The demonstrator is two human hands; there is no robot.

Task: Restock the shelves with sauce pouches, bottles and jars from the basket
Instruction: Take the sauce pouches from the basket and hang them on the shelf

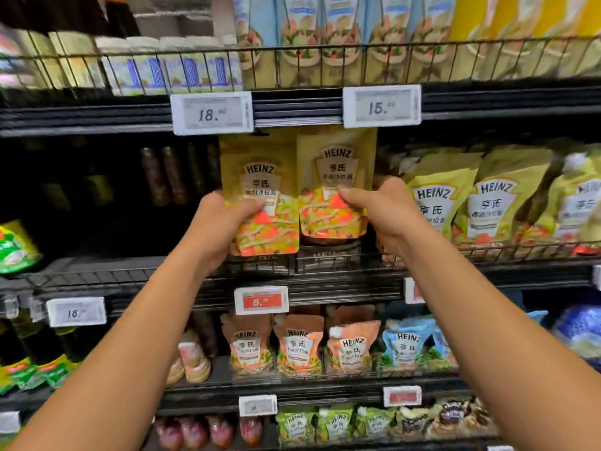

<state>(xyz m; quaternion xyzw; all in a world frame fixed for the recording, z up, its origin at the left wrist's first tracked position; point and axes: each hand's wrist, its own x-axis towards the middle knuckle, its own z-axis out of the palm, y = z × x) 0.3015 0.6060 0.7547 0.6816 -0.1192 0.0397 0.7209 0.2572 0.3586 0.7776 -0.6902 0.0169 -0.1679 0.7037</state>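
— At the middle shelf (146, 273), where do the two pouches sit?

— Side by side and upright, long axes vertical. The left hand (224, 222) grips the left pouch (260, 177) low on its left edge, thumb across the front. The right hand (377, 206) pinches the right pouch (335, 164) at its right edge, thumb on the front. The fingers behind are hidden.

— Which way is the slot?

— Farther in, I judge: a dark gap left of the stocked row (487, 200). The right pouch looks deeper already.

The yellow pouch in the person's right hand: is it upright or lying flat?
Upright: the yellow pouch has its printed name reading level, top edge up, and the right hand grips its side.
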